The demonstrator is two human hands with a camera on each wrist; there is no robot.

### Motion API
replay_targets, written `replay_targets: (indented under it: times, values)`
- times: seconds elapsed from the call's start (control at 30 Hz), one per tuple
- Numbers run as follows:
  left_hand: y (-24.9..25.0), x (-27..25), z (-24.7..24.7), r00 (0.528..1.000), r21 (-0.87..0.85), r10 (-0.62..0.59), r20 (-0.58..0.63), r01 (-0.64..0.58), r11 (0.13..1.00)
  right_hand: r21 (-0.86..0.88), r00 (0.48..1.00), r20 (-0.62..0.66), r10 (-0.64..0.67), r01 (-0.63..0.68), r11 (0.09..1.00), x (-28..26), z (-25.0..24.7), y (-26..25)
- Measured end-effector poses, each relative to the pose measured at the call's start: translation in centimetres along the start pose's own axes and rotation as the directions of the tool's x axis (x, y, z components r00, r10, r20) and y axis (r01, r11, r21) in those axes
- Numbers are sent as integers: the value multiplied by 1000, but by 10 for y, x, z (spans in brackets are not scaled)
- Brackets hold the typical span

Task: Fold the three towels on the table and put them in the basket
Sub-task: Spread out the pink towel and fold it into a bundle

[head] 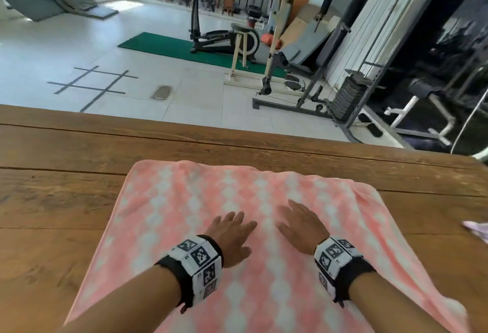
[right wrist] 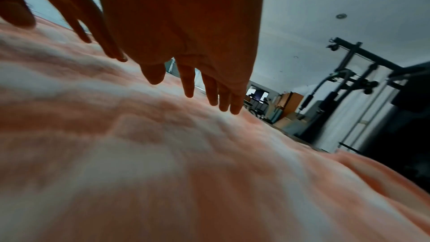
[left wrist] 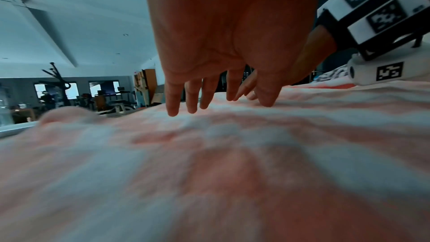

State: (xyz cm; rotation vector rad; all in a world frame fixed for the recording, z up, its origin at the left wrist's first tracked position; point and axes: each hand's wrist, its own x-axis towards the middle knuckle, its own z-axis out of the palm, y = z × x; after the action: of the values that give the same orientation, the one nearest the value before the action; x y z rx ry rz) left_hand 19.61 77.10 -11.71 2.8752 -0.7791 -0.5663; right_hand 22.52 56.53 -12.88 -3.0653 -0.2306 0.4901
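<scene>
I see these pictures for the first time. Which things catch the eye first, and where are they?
The pink and white towel lies spread on the wooden table, near its front edge. The left hand and right hand rest flat on its middle, side by side. Gym machines stand behind.

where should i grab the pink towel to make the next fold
Probably the two far corners of the pink towel, one in each hand, coming from the outer sides and pulling toward you. It lies spread flat on the wooden table, and those corners lie exposed with bare wood beside them. The left hand and right hand now rest flat near its middle, where there is no edge to pinch.
</scene>
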Motion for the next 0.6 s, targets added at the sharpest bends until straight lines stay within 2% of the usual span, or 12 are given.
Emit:
replay_targets:
  times: [0.1,0.23,0.37,0.47,0.6]
  values:
    - [52,22,2,999,10,39,16,-39,999,23,996,49,78,-80,997,-23,3,56]
    - [114,59,-2,999,46,46,-3,-46,998,38,993,58,103,-105,994,-41,1,130]
    - [172,103,-3,1000,57,-19,12,18,998,57,996,-28,87,-86,995,-35,-6,191]
    - [204,131,-4,995,31,-84,49,83,996,145,987,-123,101,-83,986,-23,-18,219]
    - [226,152,4,974,-5,-174,142,177,984,311,988,-72,133,-105,945,4,-21,248]
